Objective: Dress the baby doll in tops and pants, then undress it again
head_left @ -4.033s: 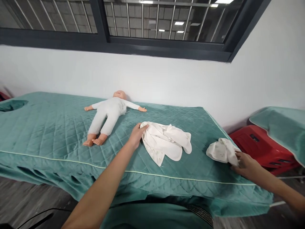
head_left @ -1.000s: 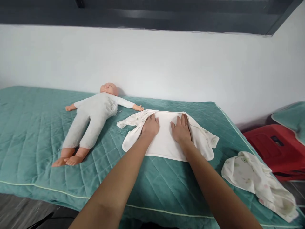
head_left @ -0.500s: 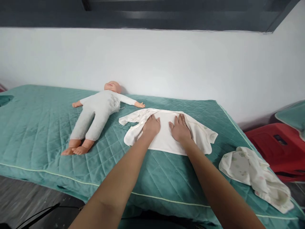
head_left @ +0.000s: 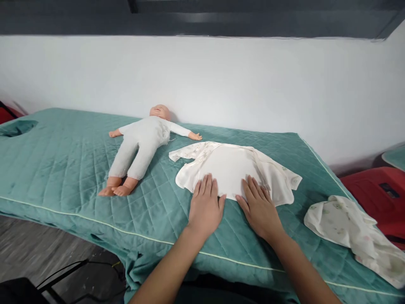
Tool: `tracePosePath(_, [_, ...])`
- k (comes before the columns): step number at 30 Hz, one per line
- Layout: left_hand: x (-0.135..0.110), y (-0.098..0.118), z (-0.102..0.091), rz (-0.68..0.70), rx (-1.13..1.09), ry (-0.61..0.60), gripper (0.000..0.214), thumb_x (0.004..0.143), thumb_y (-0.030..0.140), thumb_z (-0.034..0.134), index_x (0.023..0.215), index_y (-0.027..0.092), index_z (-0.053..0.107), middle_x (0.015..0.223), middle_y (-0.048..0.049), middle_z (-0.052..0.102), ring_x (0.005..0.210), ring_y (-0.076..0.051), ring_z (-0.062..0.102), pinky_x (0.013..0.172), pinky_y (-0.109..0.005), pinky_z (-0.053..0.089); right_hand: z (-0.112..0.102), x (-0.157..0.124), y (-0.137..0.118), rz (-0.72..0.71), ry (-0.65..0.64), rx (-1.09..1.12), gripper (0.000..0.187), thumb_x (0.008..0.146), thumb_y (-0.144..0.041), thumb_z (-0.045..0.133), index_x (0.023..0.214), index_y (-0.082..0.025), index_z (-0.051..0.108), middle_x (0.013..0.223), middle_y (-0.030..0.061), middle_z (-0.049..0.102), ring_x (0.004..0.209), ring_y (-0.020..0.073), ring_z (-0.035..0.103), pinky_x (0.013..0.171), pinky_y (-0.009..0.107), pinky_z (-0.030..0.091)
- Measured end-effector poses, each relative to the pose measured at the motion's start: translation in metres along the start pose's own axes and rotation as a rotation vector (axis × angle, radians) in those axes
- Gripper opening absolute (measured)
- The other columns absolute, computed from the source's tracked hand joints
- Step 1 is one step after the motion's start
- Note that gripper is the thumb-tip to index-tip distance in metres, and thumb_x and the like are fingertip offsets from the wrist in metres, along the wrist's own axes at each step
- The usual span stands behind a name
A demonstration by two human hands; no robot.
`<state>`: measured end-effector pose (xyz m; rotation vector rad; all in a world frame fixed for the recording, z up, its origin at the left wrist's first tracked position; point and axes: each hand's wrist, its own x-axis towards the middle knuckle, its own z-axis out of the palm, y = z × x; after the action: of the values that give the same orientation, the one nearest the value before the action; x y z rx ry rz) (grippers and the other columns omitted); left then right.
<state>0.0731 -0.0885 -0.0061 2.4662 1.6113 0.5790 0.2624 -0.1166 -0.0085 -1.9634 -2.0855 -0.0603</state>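
A white baby shirt [head_left: 232,164] with a faint print on its sleeves lies spread open on the green quilted bed cover [head_left: 164,207]. My left hand [head_left: 207,207] rests flat with its fingertips on the shirt's near edge, left of centre. To its right, my right hand [head_left: 259,207] also lies flat, fingers spread over the lower hem. Neither hand grips anything. Left of the shirt a baby doll [head_left: 142,139] in a white cloth body lies on its back, arms outstretched, one hand close to the shirt's sleeve.
A crumpled white printed garment [head_left: 351,232] lies at the bed's right end. Beyond that end is a red plastic object [head_left: 376,194]. A white wall [head_left: 202,84] runs behind the bed, with a dark panel [head_left: 221,19] above. At lower left is grey flooring [head_left: 28,240].
Both hands have slid toward me, from the shirt's middle to its near edge. The shirt's inside now shows more fully. My view has shifted slightly left.
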Motion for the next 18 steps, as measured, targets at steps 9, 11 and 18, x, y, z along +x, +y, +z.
tracePosePath(9, [-0.006,-0.099,-0.031,-0.425,-0.325,0.429,0.048,0.100,0.040,0.045,0.144,0.023,0.047,0.132,-0.0084,0.067,0.127,-0.024,0.059,0.113,-0.045,0.045,-0.010,-0.060,-0.025,-0.103,0.072,0.423,0.067,0.095,-0.042,0.054,0.157,-0.042,0.030,0.164,-0.0002,0.033,0.151,0.0305,0.033,0.117,0.062,0.040])
tracePosePath(11, [0.017,-0.117,-0.033,-0.397,-0.309,0.318,0.050,0.100,0.041,0.045,0.148,0.027,0.044,0.130,-0.0051,0.069,0.125,-0.025,0.060,0.113,-0.046,0.044,-0.013,-0.046,-0.034,-0.027,0.066,0.580,0.063,0.095,-0.042,0.055,0.154,-0.042,0.035,0.162,0.0007,0.037,0.148,0.0293,0.038,0.117,0.059,0.042])
tracePosePath(18, [0.077,-0.128,-0.027,-0.293,-0.179,0.120,0.060,0.099,0.046,0.045,0.155,0.026,0.038,0.153,-0.0081,0.051,0.143,-0.027,0.045,0.122,-0.048,0.030,0.010,0.087,-0.065,0.284,-0.003,0.954,0.059,0.091,-0.044,0.056,0.145,-0.023,0.044,0.152,0.0130,0.050,0.137,0.0249,0.053,0.109,0.041,0.049])
